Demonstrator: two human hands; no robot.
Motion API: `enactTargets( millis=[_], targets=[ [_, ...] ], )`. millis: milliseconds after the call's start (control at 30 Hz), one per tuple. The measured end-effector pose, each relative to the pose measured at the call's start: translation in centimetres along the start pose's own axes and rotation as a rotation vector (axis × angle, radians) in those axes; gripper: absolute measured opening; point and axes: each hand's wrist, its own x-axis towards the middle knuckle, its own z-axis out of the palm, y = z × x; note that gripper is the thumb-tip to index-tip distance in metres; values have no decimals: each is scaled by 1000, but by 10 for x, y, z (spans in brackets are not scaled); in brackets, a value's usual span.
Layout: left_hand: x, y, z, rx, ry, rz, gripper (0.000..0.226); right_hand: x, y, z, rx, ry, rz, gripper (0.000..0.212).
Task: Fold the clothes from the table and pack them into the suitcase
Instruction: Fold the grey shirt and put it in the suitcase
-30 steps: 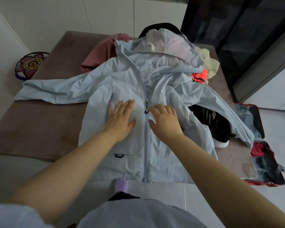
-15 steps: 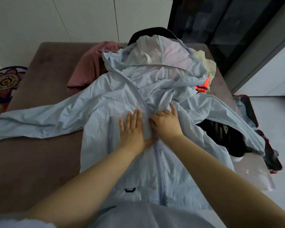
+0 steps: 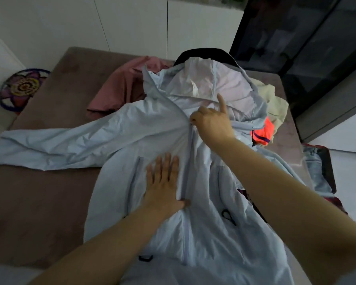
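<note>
Head cam looking down at a brown surface [image 3: 39, 192] with a pale blue hooded jacket [image 3: 115, 138] spread front-up across it. One sleeve is stretched out flat toward the left edge.

The left hand [image 3: 164, 182] lies flat on the chest panel just left of the zipper [image 3: 186, 182]. Its fingers are straight and close together, and the thumb touches the zipper line. The right hand [image 3: 211, 120] is further up, where the zipped part ends. Thumb and curled fingers are pinched on the zipper there (the pull itself is under the fingers, so can't actually see it), and one finger sticks straight up over the hood [image 3: 214, 85]. The hood lies open with its paler lining facing up.

More clothes are piled at the far end of the surface:
- a dusty pink garment [image 3: 119, 87] tucked under the jacket's shoulder on the left
- something black [image 3: 203, 53] behind the hood
- a cream garment [image 3: 275, 99] to the right of the hood
- a bright orange piece [image 3: 263, 132] just beside the cream one

The suitcase [image 3: 325, 167] sits open on the floor off the right edge of the surface, with something denim-blue inside. The right forearm hides part of it. A round flower-patterned thing [image 3: 23, 87] sits over by the left wall.
</note>
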Motion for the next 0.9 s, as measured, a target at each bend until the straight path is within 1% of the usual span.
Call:
enactTargets(
  millis=[67, 167, 300, 333, 400, 433, 467, 533, 567, 633, 733, 833, 900],
  targets=[
    [0, 0, 0, 7, -2, 6, 127, 21, 11, -6, 2, -12, 32, 21],
    [0, -1, 3, 37, 6, 27, 126, 53, 26, -14, -8, 35, 95, 27],
    [-2, -3, 4, 78, -7, 73, 117, 73, 29, -14, 39, 183, 118, 26],
    [0, -3, 1, 86, 51, 100, 110, 73, 25, -13, 77, 230, 104, 23],
    [7, -1, -7, 103, 317, 103, 82, 66, 14, -12, 146, 333, 57, 15],
    [15, 2, -14, 49, 450, 68, 67, 61, 9, -12, 172, 378, 34, 12],
    [25, 5, -26, -50, 573, 24, 57, 56, 4, -12, 190, 420, 14, 10],
    [49, 12, -56, -206, 687, -73, 49, 44, -3, -12, 223, 496, -14, 8],
    [61, 15, -74, -223, 721, -113, 48, 38, -6, -13, 245, 518, -20, 8],
    [77, 19, -100, -208, 752, -143, 43, 28, -8, -15, 302, 532, -8, 14],
    [89, 21, -116, -191, 723, -154, 27, 18, -8, -17, 360, 526, 18, 22],
    [93, 25, -116, -180, 732, -126, 21, 15, -2, -15, 345, 511, 7, 21],
    [92, 33, -112, -191, 717, -114, 23, 17, 5, -12, 288, 487, 14, 14]
  ],
)
